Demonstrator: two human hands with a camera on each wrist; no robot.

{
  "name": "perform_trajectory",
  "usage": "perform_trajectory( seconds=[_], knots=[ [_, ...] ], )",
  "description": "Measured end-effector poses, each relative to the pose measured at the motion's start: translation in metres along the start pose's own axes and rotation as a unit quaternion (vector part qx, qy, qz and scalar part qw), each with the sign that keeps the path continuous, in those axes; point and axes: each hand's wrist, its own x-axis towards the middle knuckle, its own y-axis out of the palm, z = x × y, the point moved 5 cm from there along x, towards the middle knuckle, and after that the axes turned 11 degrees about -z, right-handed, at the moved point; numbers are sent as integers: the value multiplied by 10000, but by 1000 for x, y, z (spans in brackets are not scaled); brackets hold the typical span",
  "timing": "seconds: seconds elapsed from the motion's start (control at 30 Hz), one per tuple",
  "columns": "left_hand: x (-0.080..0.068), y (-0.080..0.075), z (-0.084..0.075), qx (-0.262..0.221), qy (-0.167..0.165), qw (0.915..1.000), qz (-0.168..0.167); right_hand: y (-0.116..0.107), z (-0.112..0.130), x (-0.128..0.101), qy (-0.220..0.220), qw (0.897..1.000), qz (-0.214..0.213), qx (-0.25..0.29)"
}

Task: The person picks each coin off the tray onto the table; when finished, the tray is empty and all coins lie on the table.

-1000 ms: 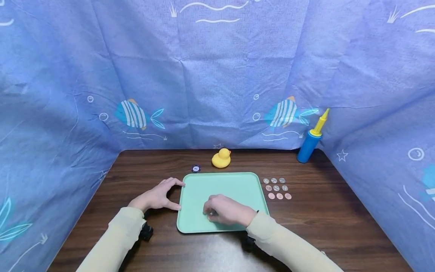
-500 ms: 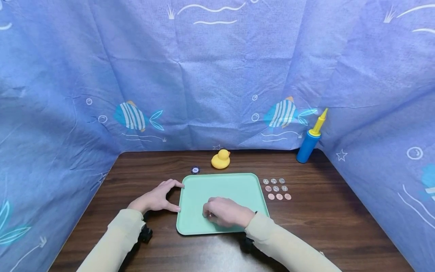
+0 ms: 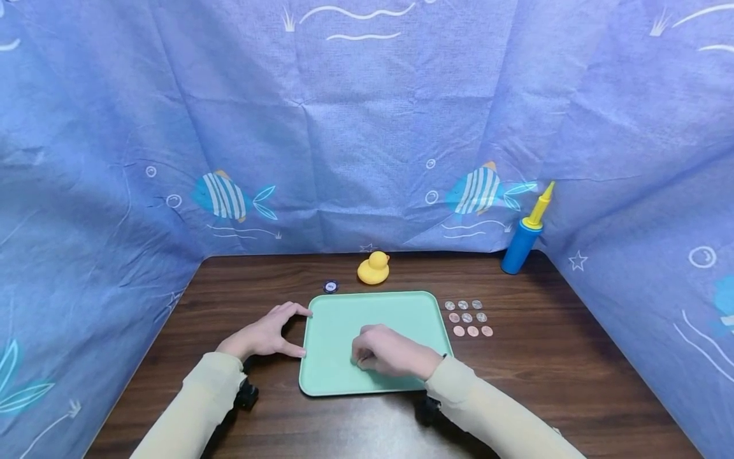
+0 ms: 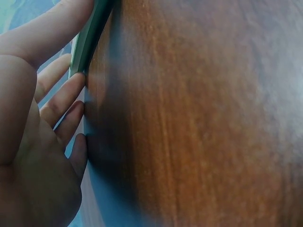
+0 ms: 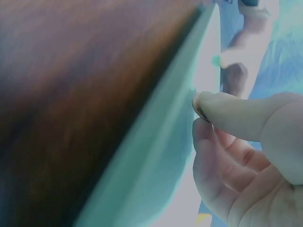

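Observation:
My left hand [image 3: 264, 331] rests against the left edge of the green tray [image 3: 327, 312], its thumb and index finger spread along the rim. In the left wrist view the other fingers [image 4: 61, 104] are extended beside the tray's side. Low over the middle of the tray is my right hand [image 3: 392, 352], with its fingers curled. Seen from the right wrist, the thumb and index fingertip pinch a copper-coloured coin [image 5: 199, 107] on edge. The head view hides this coin behind the hand.
Several silver and copper coins [image 3: 467, 317] lie in three rows right of the tray. Behind it are a dark poker chip [image 3: 331, 287] and a yellow rubber duck [image 3: 373, 268]. A blue and yellow hand pump [image 3: 523, 239] stands at the back right, near the blue curtain [image 3: 367, 140].
My right hand has shifted slightly to the right over the tray in the last half second. The left hand stays at the tray's edge.

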Motion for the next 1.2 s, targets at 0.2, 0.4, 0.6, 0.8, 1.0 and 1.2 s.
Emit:
perform_trajectory(
  seconds=[0.2,0.4,0.6,0.8,1.0,1.2],
  knots=[
    [0,0,0,59,-45,10000,14,-20,-20,-11,143,9989,-343,289],
    [0,-1,-1,131,-80,9999,17,-44,-39,-27,483,9963,-585,397],
    [0,-1,-1,184,-78,9998,31,-65,-60,-46,815,9905,-948,569],
    [2,-1,-1,225,17,9997,-11,-86,-79,-68,1136,9861,-1128,440],
    [2,-1,1,195,20,9998,-10,-104,-95,-97,1526,9790,-1343,178],
    [0,-1,1,187,-13,9998,-10,-112,-111,-125,1797,9730,-1451,22]
  ],
)
